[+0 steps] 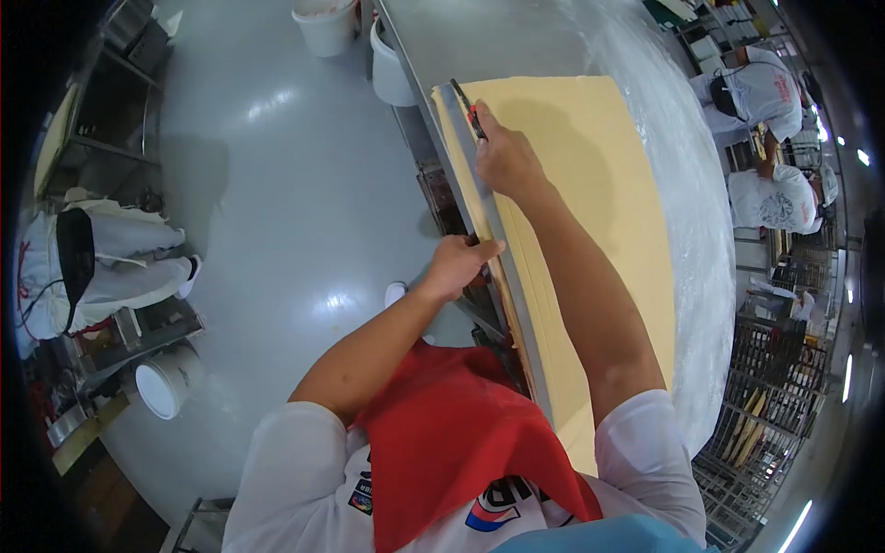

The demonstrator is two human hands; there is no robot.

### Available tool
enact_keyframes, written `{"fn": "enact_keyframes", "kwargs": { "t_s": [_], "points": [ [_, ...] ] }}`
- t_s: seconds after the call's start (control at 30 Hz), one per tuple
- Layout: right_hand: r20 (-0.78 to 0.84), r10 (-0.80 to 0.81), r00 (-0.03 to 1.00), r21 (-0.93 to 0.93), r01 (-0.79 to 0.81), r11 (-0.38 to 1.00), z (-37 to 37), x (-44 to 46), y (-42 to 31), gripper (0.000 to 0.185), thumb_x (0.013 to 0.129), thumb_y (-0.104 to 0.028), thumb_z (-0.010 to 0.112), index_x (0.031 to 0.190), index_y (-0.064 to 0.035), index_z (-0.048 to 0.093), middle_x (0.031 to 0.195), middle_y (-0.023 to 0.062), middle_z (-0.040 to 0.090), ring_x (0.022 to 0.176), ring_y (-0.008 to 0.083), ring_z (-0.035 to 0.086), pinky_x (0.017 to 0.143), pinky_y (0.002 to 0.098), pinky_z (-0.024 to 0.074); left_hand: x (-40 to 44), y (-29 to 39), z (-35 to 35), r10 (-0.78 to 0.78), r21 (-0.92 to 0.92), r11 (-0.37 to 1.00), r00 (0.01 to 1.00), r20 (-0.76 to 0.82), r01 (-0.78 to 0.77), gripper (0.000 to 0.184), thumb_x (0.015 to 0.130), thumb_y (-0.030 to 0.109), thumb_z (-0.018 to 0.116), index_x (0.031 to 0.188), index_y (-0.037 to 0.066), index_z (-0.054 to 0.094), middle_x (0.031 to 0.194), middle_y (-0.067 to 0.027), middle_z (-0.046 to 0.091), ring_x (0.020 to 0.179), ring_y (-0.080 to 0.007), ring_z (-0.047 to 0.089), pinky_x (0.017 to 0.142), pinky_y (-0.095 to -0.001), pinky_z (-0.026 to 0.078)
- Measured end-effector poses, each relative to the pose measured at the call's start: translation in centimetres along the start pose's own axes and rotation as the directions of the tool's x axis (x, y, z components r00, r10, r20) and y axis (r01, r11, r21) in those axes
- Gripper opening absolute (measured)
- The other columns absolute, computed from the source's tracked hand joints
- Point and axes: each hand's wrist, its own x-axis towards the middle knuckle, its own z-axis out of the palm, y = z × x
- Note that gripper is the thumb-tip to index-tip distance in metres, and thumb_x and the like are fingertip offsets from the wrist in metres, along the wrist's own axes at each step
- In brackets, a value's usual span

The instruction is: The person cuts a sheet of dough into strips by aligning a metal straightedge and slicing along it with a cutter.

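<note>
A large pale yellow sheet [599,184] lies on the worktable. Along its near long edge runs a straight grey metal strip [516,293]. My right hand [505,157] is closed around a cutter [475,118] with black and red parts, at the far end of the strip. Its blade end points away from me, beside the strip. My left hand [461,264] is at the table's edge, with the thumb laid on the strip and the fingers curled below the edge, partly hidden.
Clear plastic film [682,212] spreads beyond the sheet. White buckets [392,69] stand by the table. Another person [101,263] is at the left near a white bucket [166,382]. Two people [770,198] work at the upper right, above metal racks [765,396].
</note>
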Motion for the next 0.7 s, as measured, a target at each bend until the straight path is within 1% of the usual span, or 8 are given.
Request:
{"fn": "enact_keyframes", "kwargs": {
  "t_s": [0.1,0.23,0.33,0.4,0.5,0.6,0.67,0.7],
  "points": [
    [-0.031,-0.038,0.999,-0.021,0.037,0.999,0.5,0.9,0.3,0.062,0.096,-0.012,0.055,0.156,-0.0069,0.041,0.094,0.0306,0.071,0.089,0.0503,0.068,0.086,0.0566,0.0522,1.1,-1.1,-0.3,0.067,0.098,0.993,0.997,-0.03,-0.064,0.042,0.087,0.035,0.078,0.085,-0.007,0.074,0.069,-0.0077,0.068,0.055,-0.0177,0.062,0.05,-0.0346,0.049],
    [0.048,0.004,0.999,-0.071,-0.001,0.997,-0.9,2.5,-0.5,0.06,0.096,-0.012,0.054,0.155,-0.0066,0.043,0.097,0.0316,0.071,0.09,0.0523,0.066,0.088,0.0572,0.0514,1.7,-1.5,-0.9,0.006,0.302,0.953,1.0,0.001,-0.006,0.045,0.093,0.034,0.075,0.106,-0.009,0.073,0.091,-0.0102,0.073,0.074,-0.0178,0.07,0.06,-0.0331,0.058],
    [0.013,-0.156,0.988,-0.123,0.157,0.98,-1.9,3.7,-0.9,0.061,0.096,-0.009,0.051,0.156,-0.0088,0.043,0.093,0.0277,0.072,0.079,0.0448,0.071,0.076,0.0537,0.0566,1.9,-1.8,-0.7,0.049,0.315,0.948,0.999,-0.007,-0.045,0.044,0.093,0.033,0.075,0.104,-0.009,0.073,0.088,-0.0103,0.073,0.069,-0.017,0.068,0.057,-0.0323,0.056],
    [0.297,0.147,0.943,-0.054,-0.137,0.989,-4.7,3.6,-3.8,0.062,0.097,-0.006,0.047,0.159,-0.0129,0.042,0.084,0.0205,0.071,0.063,0.0312,0.07,0.059,0.0451,0.0581,2.2,-2.5,-0.6,0.068,0.31,0.949,0.998,-0.008,-0.062,0.044,0.092,0.033,0.075,0.104,-0.009,0.073,0.087,-0.0102,0.072,0.068,-0.0168,0.068,0.056,-0.0325,0.055],
    [0.306,0.156,0.939,-0.087,-0.136,0.987,-5.0,3.5,-4.1,0.076,0.081,0.002,0.048,0.156,-0.0124,0.045,0.084,0.022,0.072,0.061,0.0313,0.071,0.055,0.0427,0.0583,2.2,-2.6,-0.4,0.149,0.253,0.959,0.987,-0.065,-0.128,0.059,0.08,0.048,0.077,0.073,-0.01,0.071,0.058,-0.0151,0.064,0.048,-0.0245,0.064,0.046,-0.0427,0.049],
    [0.341,0.175,0.924,-0.084,-0.156,0.984,-5.7,2.4,-4.8,0.078,0.081,0.003,0.048,0.157,-0.0131,0.044,0.082,0.0216,0.072,0.061,0.0309,0.071,0.056,0.0434,0.0593,1.8,-1.8,-0.4,0.125,0.336,0.937,0.99,-0.072,-0.094,0.06,0.079,0.048,0.078,0.072,-0.012,0.07,0.057,-0.0151,0.064,0.048,-0.0247,0.064,0.046,-0.0424,0.049],
    [0.331,0.175,0.927,-0.085,-0.155,0.984,-5.8,1.6,-4.7,0.077,0.081,0.003,0.048,0.156,-0.0128,0.044,0.082,0.0212,0.071,0.061,0.0304,0.07,0.056,0.0429,0.0594,2.1,-1.7,-0.4,0.062,0.336,0.941,0.997,-0.048,-0.042,0.043,0.088,0.033,0.079,0.097,-0.009,0.074,0.079,-0.0095,0.068,0.061,-0.0172,0.062,0.052,-0.0351,0.051],
    [0.322,0.171,0.931,-0.085,-0.151,0.985,-5.8,1.1,-4.7,0.076,0.081,0.004,0.047,0.156,-0.0125,0.045,0.082,0.0209,0.071,0.061,0.0298,0.07,0.055,0.0424,0.0594,2.2,-1.8,-0.4,0.059,0.339,0.94,0.997,-0.044,-0.04,0.043,0.088,0.033,0.079,0.097,-0.009,0.074,0.079,-0.0095,0.068,0.061,-0.0172,0.062,0.052,-0.0351,0.051]
  ]
}}
